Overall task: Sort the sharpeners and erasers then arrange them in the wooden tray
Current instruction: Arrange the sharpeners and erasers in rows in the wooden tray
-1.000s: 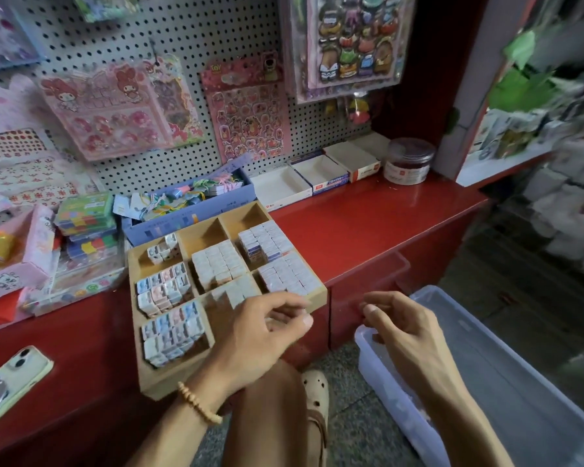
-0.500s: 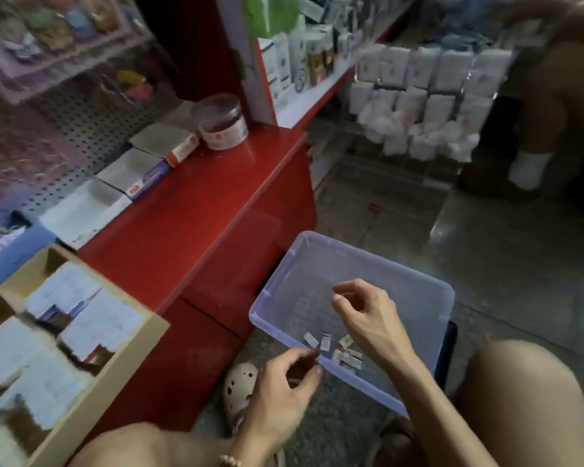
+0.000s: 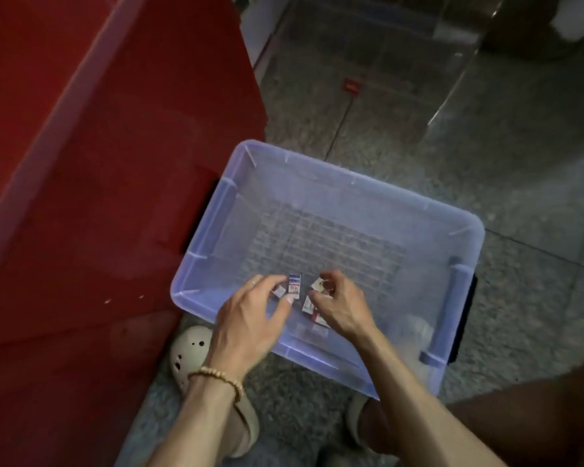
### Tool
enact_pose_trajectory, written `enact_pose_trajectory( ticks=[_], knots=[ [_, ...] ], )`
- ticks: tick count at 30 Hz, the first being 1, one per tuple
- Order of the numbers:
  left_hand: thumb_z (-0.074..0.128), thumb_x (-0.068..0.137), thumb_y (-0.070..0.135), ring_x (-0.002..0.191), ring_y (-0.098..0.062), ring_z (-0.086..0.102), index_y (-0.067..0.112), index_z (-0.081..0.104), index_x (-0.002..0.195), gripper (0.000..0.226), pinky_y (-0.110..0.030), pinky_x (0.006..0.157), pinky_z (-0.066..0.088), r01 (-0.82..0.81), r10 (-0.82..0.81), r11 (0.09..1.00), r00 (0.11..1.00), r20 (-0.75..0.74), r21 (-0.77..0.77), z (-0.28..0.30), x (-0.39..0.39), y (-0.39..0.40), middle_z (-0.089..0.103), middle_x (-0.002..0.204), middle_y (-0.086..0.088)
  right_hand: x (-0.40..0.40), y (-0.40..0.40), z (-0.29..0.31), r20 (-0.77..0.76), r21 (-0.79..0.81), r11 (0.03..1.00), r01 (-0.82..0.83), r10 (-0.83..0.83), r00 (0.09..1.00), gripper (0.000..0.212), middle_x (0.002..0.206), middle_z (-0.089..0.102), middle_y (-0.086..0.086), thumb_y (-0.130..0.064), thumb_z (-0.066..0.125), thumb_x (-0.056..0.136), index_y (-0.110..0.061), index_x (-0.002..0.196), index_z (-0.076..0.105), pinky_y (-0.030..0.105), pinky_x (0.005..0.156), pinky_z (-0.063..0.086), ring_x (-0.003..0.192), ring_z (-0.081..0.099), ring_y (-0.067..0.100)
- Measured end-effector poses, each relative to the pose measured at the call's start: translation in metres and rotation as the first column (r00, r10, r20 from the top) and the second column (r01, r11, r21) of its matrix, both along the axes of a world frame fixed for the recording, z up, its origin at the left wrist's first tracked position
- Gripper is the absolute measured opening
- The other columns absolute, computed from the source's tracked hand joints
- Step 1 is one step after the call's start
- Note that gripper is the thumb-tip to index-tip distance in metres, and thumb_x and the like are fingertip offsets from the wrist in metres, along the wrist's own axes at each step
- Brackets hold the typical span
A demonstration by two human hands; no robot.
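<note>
the clear plastic bin (image 3: 351,210) sits on the floor beside the red table (image 3: 98,163); your left hand (image 3: 250,318) pinches a small eraser (image 3: 294,284); your right hand (image 3: 338,303) curls onto the others (image 3: 309,306), likely gathering the last; the tray is out of view

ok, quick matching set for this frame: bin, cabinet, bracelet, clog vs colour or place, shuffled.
Things:
1. plastic bin
2. cabinet
3. bead bracelet
4. clog

Descriptions:
A. on the left hand's wrist
B. red
C. translucent blue, on the floor
D. cream, with holes, beside the bin

Pairs: 1-C, 2-B, 3-A, 4-D
</note>
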State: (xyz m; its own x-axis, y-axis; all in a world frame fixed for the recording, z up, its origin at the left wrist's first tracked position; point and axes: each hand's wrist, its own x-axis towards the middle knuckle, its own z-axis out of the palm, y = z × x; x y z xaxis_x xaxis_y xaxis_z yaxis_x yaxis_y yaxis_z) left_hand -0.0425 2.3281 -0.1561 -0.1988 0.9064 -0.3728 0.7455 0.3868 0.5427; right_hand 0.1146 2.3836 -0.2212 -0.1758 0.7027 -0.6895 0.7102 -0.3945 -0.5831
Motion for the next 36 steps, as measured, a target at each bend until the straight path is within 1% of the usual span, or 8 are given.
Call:
enact_pose_trajectory(
  ticks=[6, 10, 16, 19, 22, 26, 30, 36],
  knots=[
    [0.046, 0.085, 0.05, 0.1, -0.021, 0.067, 0.028, 0.064, 0.116, 0.042, -0.036, 0.072, 0.054, 0.146, -0.157, 0.987, 0.959, -0.237, -0.064, -0.043, -0.019, 0.006, 0.066, 0.111, 0.003, 0.005, 0.005, -0.092, 0.218, 0.028, 0.96, -0.28, 0.268, 0.939, 0.08, 0.153, 0.034, 0.012, -0.04, 0.073, 0.081, -0.027, 0.152, 0.036, 0.045, 0.108, 0.037, 0.135, 0.036, 0.039],
    [0.055, 0.08, 0.043, 0.08, -0.024, 0.068, 0.023, 0.067, 0.107, 0.035, -0.035, 0.055, 0.051, 0.117, -0.098, 0.992, 0.938, -0.331, 0.038, -0.045, -0.013, 0.006, 0.067, 0.095, 0.002, 0.006, 0.004, -0.119, 0.35, 0.106, 0.856, -0.506, 0.444, 0.825, 0.09, 0.147, 0.038, 0.009, -0.049, 0.08, 0.069, -0.028, 0.147, 0.043, 0.047, 0.092, 0.047, 0.123, 0.042, 0.039],
    [0.058, 0.079, 0.038, 0.077, -0.025, 0.068, 0.023, 0.069, 0.104, 0.031, -0.036, 0.056, 0.051, 0.052, -0.031, 0.997, 0.942, -0.334, 0.055, -0.044, -0.012, 0.006, 0.068, 0.09, 0.003, 0.012, -0.005, -0.131, 0.239, 0.03, 0.825, -0.565, 0.543, 0.805, 0.053, 0.12, 0.053, 0.019, -0.029, 0.075, 0.081, -0.008, 0.126, 0.058, 0.038, 0.087, 0.038, 0.108, 0.05, 0.04],
    [0.058, 0.078, 0.036, 0.077, -0.025, 0.067, 0.023, 0.069, 0.102, 0.029, -0.036, 0.057, 0.052, 0.022, 0.002, 0.997, 0.945, -0.328, 0.068, -0.044, -0.012, 0.006, 0.068, 0.087, 0.003, 0.009, -0.001, -0.129, 0.22, -0.003, 0.839, -0.544, 0.531, 0.818, 0.048, 0.119, 0.058, 0.017, -0.04, 0.07, 0.081, -0.011, 0.119, 0.062, 0.036, 0.087, 0.038, 0.107, 0.053, 0.039],
    [0.06, 0.077, 0.034, 0.076, -0.025, 0.067, 0.023, 0.069, 0.099, 0.026, -0.036, 0.058, 0.052, 0.003, 0.026, 0.996, 0.945, -0.325, 0.088, -0.044, -0.011, 0.006, 0.068, 0.084, 0.004, 0.007, 0.001, -0.131, 0.183, -0.017, 0.886, -0.463, 0.458, 0.87, 0.061, 0.094, 0.069, 0.017, -0.064, 0.041, 0.066, -0.013, 0.091, 0.063, 0.038, 0.082, 0.048, 0.091, 0.064, 0.04],
    [0.06, 0.077, 0.033, 0.075, -0.024, 0.067, 0.023, 0.069, 0.096, 0.023, -0.035, 0.059, 0.051, -0.011, 0.044, 0.995, 0.944, -0.326, 0.104, -0.044, -0.01, 0.007, 0.067, 0.082, 0.006, 0.006, -0.002, -0.129, 0.254, -0.059, 0.914, -0.402, 0.403, 0.879, 0.042, 0.098, 0.072, 0.016, -0.05, 0.067, 0.079, -0.014, 0.101, 0.065, 0.041, 0.075, 0.057, 0.092, 0.068, 0.039],
    [0.059, 0.077, 0.033, 0.075, -0.026, 0.067, 0.023, 0.069, 0.094, 0.023, -0.036, 0.058, 0.052, -0.016, 0.052, 0.994, 0.942, -0.332, 0.108, -0.043, -0.009, 0.007, 0.067, 0.081, 0.005, 0.009, 0.009, -0.131, 0.187, -0.236, 0.9, -0.367, 0.412, 0.892, 0.034, 0.088, 0.072, -0.003, -0.037, 0.074, 0.075, -0.017, 0.102, 0.067, 0.028, 0.066, 0.05, 0.082, 0.069, 0.021],
    [0.058, 0.077, 0.034, 0.074, -0.026, 0.066, 0.021, 0.069, 0.094, 0.024, -0.036, 0.058, 0.052, -0.019, 0.053, 0.994, 0.945, -0.323, 0.107, -0.043, -0.009, 0.007, 0.068, 0.082, 0.005, 0.01, -0.006, -0.139, 0.168, -0.227, 0.933, -0.278, 0.319, 0.933, 0.046, 0.09, 0.07, 0.005, -0.045, 0.072, 0.066, -0.017, 0.102, 0.064, 0.03, 0.069, 0.053, 0.083, 0.068, 0.025]
  ],
)
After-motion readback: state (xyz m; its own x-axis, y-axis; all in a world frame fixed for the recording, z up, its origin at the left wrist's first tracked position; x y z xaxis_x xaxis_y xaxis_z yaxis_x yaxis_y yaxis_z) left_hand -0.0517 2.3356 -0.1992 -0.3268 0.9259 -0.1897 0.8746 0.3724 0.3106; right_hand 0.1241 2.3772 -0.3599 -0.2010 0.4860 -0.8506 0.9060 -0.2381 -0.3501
